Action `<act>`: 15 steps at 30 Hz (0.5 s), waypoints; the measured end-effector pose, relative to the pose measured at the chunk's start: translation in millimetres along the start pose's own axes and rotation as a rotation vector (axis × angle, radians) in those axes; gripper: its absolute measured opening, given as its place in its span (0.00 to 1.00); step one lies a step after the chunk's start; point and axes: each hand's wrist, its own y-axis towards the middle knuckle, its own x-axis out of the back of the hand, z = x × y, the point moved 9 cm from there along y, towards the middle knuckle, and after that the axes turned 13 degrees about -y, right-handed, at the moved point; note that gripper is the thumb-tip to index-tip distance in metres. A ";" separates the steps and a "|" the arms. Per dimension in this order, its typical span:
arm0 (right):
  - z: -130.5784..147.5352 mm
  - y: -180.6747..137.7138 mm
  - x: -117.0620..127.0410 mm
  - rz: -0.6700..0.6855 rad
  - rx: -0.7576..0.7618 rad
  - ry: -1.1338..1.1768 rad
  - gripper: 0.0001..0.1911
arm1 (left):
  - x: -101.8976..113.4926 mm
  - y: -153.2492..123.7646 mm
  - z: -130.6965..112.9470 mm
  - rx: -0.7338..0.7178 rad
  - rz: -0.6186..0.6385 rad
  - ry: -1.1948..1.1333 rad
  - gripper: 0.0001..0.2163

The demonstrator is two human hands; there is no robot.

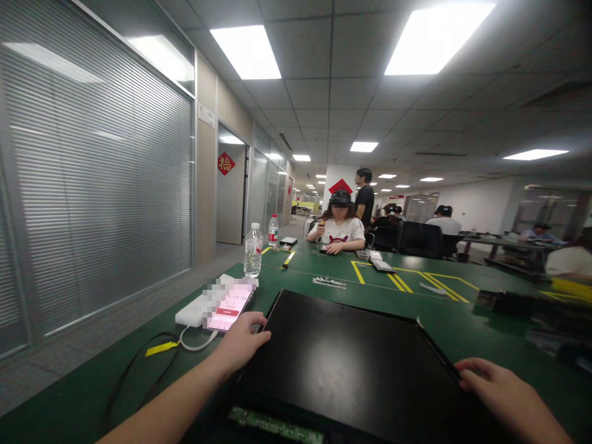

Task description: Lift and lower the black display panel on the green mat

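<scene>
**Here on a green table (444,311), a black panel (342,351) lies between the left hand (247,336) and the right hand (490,379)**

A slatted glass wall (106,185) runs along the left side of an office lit by ceiling lights (245,52). The table fills the foreground, marked with yellow tape lines (400,282). At its far end sits a seated person (340,237) in a white top, with a standing person (364,200) in black behind.

The panel, broad and faintly reflective, lies at the near side of the table, directly before the wearer of the camera. The left hand touches its left edge, thumb and fingers slightly bent; the right hand meets the right edge with curled fingers (whether either is gripping or merely resting, one cannot tell).

Dark items (509,302), too blurred to name, crowd the table's right side. Beyond the panel's far left corner stands an upright clear bottle (253,253); a red-capped bottle (273,230) is farther off. Near the left hand, a phone (226,314) with a pink screen lies against a white block (190,311), partly pixelated. A green circuit board (275,424) shows along the panel's near edge. A white cable (194,348) loops beside the phone, close to a small yellow tag (160,349).
</scene>
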 end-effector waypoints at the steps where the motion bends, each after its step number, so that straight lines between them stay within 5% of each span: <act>1: 0.5 -0.2 0.3 -0.005 0.004 0.002 0.16 | 0.2 0.5 1.1 -0.003 -0.004 0.040 0.10; 15: -8.5 4.3 -4.5 -0.017 0.002 -0.002 0.16 | -6.8 -5.7 -3.9 -0.052 0.041 0.290 0.05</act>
